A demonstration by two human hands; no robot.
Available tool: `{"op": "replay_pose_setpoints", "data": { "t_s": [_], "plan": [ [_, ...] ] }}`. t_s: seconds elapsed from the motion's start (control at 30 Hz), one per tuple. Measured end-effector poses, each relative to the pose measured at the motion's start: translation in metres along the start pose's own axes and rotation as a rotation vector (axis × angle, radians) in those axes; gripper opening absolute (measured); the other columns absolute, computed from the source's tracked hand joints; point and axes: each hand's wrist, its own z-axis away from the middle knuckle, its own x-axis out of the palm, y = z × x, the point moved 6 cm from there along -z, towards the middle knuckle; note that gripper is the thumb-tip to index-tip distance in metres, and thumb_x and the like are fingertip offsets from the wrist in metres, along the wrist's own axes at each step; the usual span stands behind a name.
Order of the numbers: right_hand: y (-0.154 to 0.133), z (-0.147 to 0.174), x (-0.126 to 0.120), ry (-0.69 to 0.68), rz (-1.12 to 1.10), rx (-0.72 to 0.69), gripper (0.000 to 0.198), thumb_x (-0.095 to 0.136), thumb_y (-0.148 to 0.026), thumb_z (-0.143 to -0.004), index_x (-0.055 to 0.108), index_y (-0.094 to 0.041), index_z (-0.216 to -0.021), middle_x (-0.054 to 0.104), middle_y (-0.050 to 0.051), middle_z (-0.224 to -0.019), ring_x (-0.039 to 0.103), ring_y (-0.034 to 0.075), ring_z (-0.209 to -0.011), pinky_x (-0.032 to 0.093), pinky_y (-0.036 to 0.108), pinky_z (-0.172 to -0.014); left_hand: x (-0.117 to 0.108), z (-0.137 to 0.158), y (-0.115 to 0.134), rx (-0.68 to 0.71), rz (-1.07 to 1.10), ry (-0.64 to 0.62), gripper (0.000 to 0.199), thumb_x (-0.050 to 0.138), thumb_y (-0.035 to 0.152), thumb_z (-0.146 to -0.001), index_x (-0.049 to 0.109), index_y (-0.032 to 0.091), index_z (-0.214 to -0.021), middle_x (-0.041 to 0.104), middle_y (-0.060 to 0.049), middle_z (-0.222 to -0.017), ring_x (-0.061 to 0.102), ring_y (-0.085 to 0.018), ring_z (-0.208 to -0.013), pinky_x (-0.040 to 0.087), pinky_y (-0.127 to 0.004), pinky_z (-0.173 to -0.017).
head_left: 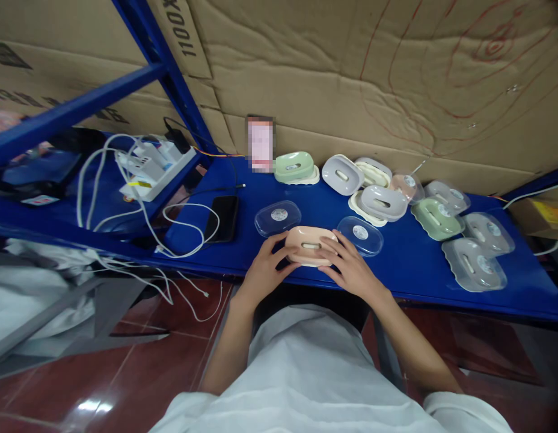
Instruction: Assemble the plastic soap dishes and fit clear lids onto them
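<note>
A peach soap dish (311,238) with a slot in its middle sits at the table's front edge, between my two hands. My left hand (272,261) grips its left end, fingers on the rim and thumb low at the front. On the right end, my right hand (349,261) holds it the same way. Just behind lie two clear plastic lids (278,218) with round stickers, one to the left and the other clear lid (361,236) to the right. What lies beneath the peach dish is mostly hidden.
Farther back are a green soap dish (294,166), a grey soap dish (343,175) and another grey dish (383,202). Several lidded dishes (474,264) stand at right. Left are a black phone (222,218), white cables (184,207) and a power strip (164,174). Cardboard (306,66) backs the blue table (418,273).
</note>
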Motion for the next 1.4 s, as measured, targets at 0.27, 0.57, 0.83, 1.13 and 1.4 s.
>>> {"op": "replay_pose_setpoints", "data": {
  "t_s": [0.27, 0.57, 0.83, 1.13, 1.4],
  "plan": [
    [-0.008, 0.004, 0.002, 0.046, 0.017, -0.012, 0.041, 0.057, -0.026, -0.107, 0.063, -0.026, -0.148, 0.052, 0.008, -0.164, 0.022, 0.033, -0.166, 0.042, 0.059, -0.128, 0.000, 0.002, 0.006, 0.033, 0.029, -0.011, 0.026, 0.070, 0.026, -0.100, 0.067, 0.026, -0.125, 0.048, -0.012, -0.159, 0.051, -0.029, -0.151, 0.051, -0.051, -0.122],
    [0.028, 0.028, -0.020, 0.189, 0.178, 0.198, 0.059, 0.065, -0.047, -0.103, 0.052, -0.034, -0.159, 0.044, 0.010, -0.170, 0.033, 0.038, -0.162, 0.028, 0.071, -0.128, -0.004, 0.000, 0.004, -0.037, 0.084, -0.064, 0.027, 0.073, 0.032, -0.098, 0.070, 0.026, -0.124, 0.049, -0.010, -0.165, 0.052, -0.029, -0.152, 0.048, -0.051, -0.125],
    [0.045, 0.046, -0.040, 0.334, -0.089, 0.380, 0.048, 0.056, -0.040, -0.109, 0.055, -0.035, -0.157, 0.062, 0.007, -0.156, 0.052, 0.030, -0.150, 0.043, 0.059, -0.125, -0.004, -0.005, 0.007, -0.106, 0.147, -0.078, 0.045, 0.079, 0.035, -0.094, 0.063, 0.031, -0.136, 0.058, -0.007, -0.154, 0.058, -0.028, -0.145, 0.047, -0.049, -0.125],
    [-0.026, -0.002, -0.001, 0.054, 0.031, 0.023, 0.059, 0.054, -0.031, -0.110, 0.039, -0.037, -0.167, 0.040, 0.006, -0.173, 0.029, 0.030, -0.164, 0.035, 0.061, -0.131, 0.001, -0.004, 0.003, -0.155, 0.188, -0.100, 0.071, 0.080, 0.036, -0.095, 0.044, 0.035, -0.156, 0.053, -0.009, -0.157, 0.053, -0.027, -0.148, 0.043, -0.048, -0.126],
    [-0.020, -0.006, 0.001, 0.025, 0.109, -0.040, 0.064, 0.056, -0.029, -0.109, 0.035, -0.038, -0.168, 0.045, 0.004, -0.170, 0.033, 0.029, -0.162, 0.032, 0.060, -0.133, 0.002, -0.003, -0.003, -0.181, 0.176, -0.099, 0.070, 0.082, 0.040, -0.092, 0.048, 0.034, -0.153, 0.053, -0.009, -0.155, 0.054, -0.028, -0.147, 0.044, -0.048, -0.126]
  ]
}}
